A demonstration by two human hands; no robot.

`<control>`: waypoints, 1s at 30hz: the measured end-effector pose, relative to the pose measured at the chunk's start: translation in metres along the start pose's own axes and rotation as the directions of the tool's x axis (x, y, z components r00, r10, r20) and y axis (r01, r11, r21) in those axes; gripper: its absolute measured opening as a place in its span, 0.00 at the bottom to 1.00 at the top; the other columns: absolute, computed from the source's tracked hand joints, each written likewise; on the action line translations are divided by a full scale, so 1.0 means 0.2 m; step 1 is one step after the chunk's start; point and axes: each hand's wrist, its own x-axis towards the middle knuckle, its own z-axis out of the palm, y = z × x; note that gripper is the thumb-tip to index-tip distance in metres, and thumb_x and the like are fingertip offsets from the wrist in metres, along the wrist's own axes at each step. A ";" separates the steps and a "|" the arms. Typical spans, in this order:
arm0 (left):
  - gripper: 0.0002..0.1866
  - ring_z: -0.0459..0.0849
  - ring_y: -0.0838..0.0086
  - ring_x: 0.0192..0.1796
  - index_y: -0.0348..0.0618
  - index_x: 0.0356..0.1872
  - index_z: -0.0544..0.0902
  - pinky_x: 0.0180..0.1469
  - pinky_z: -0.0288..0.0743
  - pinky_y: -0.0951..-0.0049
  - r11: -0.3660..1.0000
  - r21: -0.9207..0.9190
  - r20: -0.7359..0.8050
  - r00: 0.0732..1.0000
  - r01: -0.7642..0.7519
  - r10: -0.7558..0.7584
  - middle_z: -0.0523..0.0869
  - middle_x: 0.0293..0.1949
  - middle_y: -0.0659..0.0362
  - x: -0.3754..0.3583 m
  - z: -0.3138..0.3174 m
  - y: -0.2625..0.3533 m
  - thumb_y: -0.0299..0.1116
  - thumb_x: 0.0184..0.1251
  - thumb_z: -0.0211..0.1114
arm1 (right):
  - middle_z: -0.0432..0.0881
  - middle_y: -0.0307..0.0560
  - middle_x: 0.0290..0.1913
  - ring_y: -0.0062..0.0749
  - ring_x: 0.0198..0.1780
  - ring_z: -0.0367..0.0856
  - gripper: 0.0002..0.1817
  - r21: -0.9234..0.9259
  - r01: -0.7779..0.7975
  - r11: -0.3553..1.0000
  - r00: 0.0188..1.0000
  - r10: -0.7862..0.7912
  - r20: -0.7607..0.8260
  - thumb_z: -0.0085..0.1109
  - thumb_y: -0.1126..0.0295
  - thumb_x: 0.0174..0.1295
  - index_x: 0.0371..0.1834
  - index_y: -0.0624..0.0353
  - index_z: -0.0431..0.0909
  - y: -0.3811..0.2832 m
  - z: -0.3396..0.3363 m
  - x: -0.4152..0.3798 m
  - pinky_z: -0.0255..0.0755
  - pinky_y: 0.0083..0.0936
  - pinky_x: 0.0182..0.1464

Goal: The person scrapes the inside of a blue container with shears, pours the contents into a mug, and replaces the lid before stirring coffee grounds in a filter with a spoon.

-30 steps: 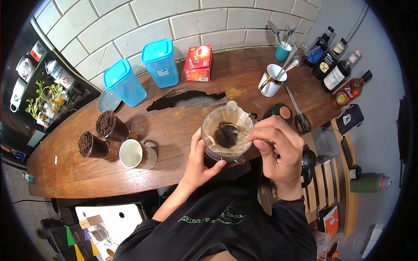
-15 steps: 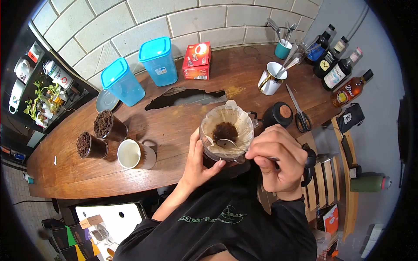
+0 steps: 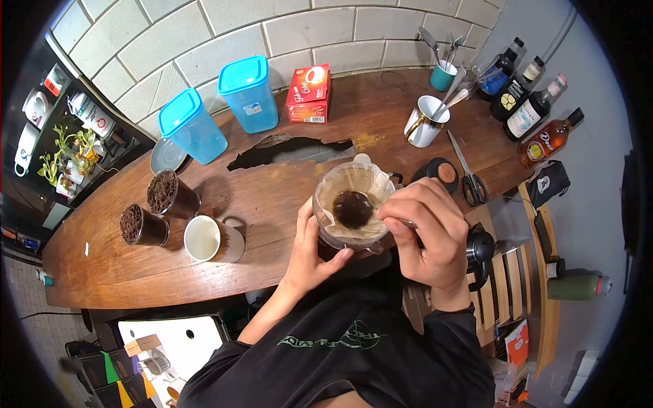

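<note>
My left hand (image 3: pixel 310 250) curls around the near left side of a clear coffee dripper (image 3: pixel 333 238), thumb toward me. Inside the dripper sits a paper filter (image 3: pixel 373 182) with wet dark coffee (image 3: pixel 352 209) at its bottom. Pinched in my right hand (image 3: pixel 432 234) is a spoon (image 3: pixel 409 223), its thin handle showing between the fingers. The spoon's bowl end is hidden in the filter and coffee. Just beyond my right hand stands a black grinder-like container with a brown round top (image 3: pixel 447 173), partly covered by my knuckles.
To the left are two glasses of coffee grounds (image 3: pixel 173 194) and a white mug (image 3: pixel 214 240). Blue-lidded containers (image 3: pixel 248 95) and a red box (image 3: pixel 309 94) line the wall. Scissors (image 3: pixel 469 178), a cutlery mug (image 3: pixel 423 122) and bottles (image 3: pixel 549 139) stand right. The wooden counter has a dark hole (image 3: pixel 292 153).
My right hand has shifted slightly left and up, over the dripper's right rim. The spoon's bowl, visible before in the coffee, is now hidden. My left hand has stayed in place.
</note>
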 end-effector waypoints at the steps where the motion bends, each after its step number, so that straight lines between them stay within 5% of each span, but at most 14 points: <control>1: 0.39 0.64 0.45 0.73 0.35 0.66 0.69 0.71 0.62 0.53 1.000 0.003 0.000 1.000 0.004 -0.004 0.62 0.71 0.40 0.00 0.00 0.00 0.37 0.54 0.76 | 0.79 0.45 0.35 0.41 0.34 0.78 0.07 0.024 0.007 1.000 1.000 -0.008 0.027 0.66 0.77 0.57 0.37 0.62 0.79 0.00 0.01 -0.01 0.71 0.34 0.38; 10: 0.38 0.65 0.45 0.72 0.34 0.65 0.69 0.70 0.64 0.53 0.999 0.029 0.001 0.999 -0.035 0.035 0.63 0.71 0.40 0.01 0.00 0.00 0.37 0.55 0.76 | 0.80 0.45 0.35 0.42 0.36 0.80 0.05 0.181 -0.021 0.983 1.000 0.023 -0.007 0.64 0.77 0.58 0.35 0.61 0.79 -0.07 -0.06 -0.01 0.72 0.35 0.40; 13: 0.38 0.65 0.45 0.72 0.34 0.65 0.69 0.70 0.64 0.53 1.000 0.027 0.001 1.000 -0.016 0.016 0.63 0.70 0.40 0.00 0.00 0.01 0.37 0.54 0.75 | 0.79 0.46 0.35 0.44 0.36 0.79 0.05 0.154 -0.035 0.987 0.996 0.022 0.084 0.64 0.77 0.58 0.36 0.62 0.79 -0.05 -0.04 -0.02 0.72 0.36 0.41; 20: 0.37 0.65 0.46 0.73 0.35 0.64 0.69 0.70 0.64 0.54 0.999 0.040 -0.005 1.000 -0.018 0.018 0.63 0.70 0.40 0.00 0.00 0.01 0.35 0.54 0.75 | 0.80 0.47 0.35 0.44 0.37 0.80 0.05 0.076 -0.058 0.995 0.998 0.059 -0.010 0.65 0.77 0.58 0.36 0.62 0.79 -0.03 -0.04 -0.01 0.72 0.36 0.41; 30: 0.37 0.64 0.46 0.73 0.35 0.65 0.69 0.71 0.64 0.54 1.000 0.001 0.004 1.000 -0.005 0.005 0.63 0.71 0.41 0.01 0.00 0.02 0.35 0.54 0.76 | 0.80 0.45 0.34 0.44 0.35 0.80 0.03 0.098 -0.068 0.993 0.996 0.061 0.070 0.64 0.77 0.59 0.35 0.61 0.79 -0.01 -0.03 0.02 0.72 0.36 0.40</control>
